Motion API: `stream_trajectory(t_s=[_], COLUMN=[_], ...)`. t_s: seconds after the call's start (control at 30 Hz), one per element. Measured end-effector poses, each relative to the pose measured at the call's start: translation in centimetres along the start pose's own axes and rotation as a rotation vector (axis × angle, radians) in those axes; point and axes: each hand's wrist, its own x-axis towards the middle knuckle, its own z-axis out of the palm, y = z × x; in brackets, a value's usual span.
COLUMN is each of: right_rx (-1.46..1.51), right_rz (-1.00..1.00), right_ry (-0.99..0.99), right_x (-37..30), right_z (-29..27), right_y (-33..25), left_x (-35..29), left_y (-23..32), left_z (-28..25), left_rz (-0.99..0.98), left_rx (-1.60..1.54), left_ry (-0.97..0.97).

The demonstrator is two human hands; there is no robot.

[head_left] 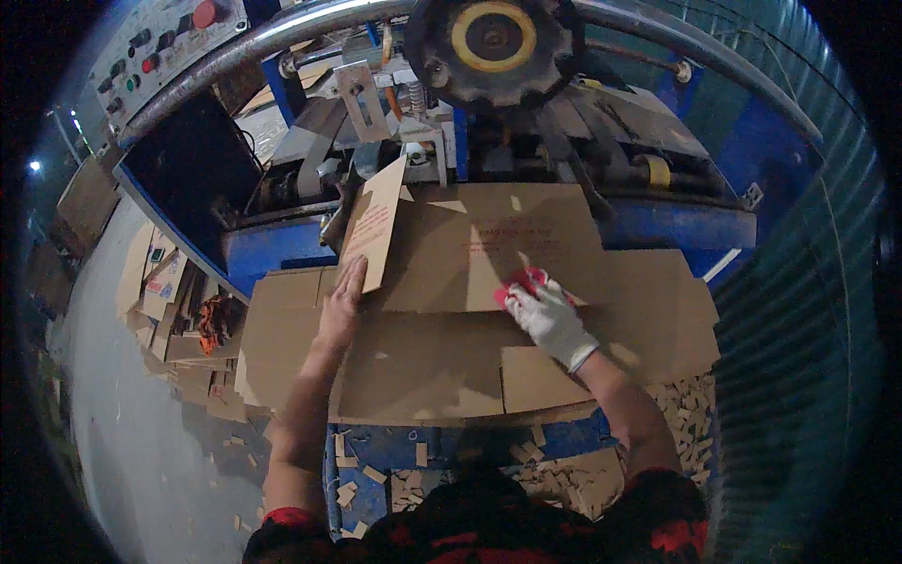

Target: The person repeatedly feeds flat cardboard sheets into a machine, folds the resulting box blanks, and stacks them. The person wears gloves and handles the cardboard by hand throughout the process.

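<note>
- Between left hand (346, 289) and right hand (547, 321): open room above the cardboard sheet (427, 277).
- Tilted cardboard flap (378, 230) bars the left hand's way forward.
- Black notched wheel (437, 70) blocks far middle.

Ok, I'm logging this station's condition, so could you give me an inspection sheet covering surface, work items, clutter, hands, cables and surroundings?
Surface: brown cardboard sheets overlap in front of the blue-framed machine.
Work items: tilted cardboard piece with red print; small red object, exact kind unclear.
Clutter: cardboard offcuts at lower right, more below the sheets; cardboard pile at left.
Hands: bare left hand touches the tilted piece's lower part; gloved right hand holds the red object.
Cables: thin line, possibly a cable, along the corrugated wall.
Surroundings: push-button control panel at upper left; black wheel with yellow ring overhead.
</note>
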Motion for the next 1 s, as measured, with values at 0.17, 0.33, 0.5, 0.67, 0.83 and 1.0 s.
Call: stream_trajectory(t_s=[0.17,0.33,0.5,0.67,0.83,1.0], right_rx=[-0.123,-0.405,-0.382,-0.121,0.136,0.042], right_rz=[-0.039,0.238,0.488,0.449,0.573,0.864], right_ry=[0.11,-0.095,-0.136,-0.183,-0.373,-0.502], right_x=[3.2,9.6,10.4,6.9,-0.6,-4.9], right_z=[3.9,6.3,4.9,1.6,-4.2,-6.8], right_y=[5.9,10.1,9.4,2.1,-6.9,-11.9], left_x=[6.5,14.4,13.4,10.1,13.5,18.4], left_y=[0.4,0.0,-2.7,-7.8,-12.3,-14.3], left_z=[2.9,6.1,5.8,-4.2,-21.4,-32.8], left_rz=[0.122,-0.31,0.07,-0.103,-0.084,-0.305], left_rx=[0.159,0.012,-0.064,0.083,0.194,0.449], left_ry=[0.158,0.075,-0.047,0.148,0.874,0.92])
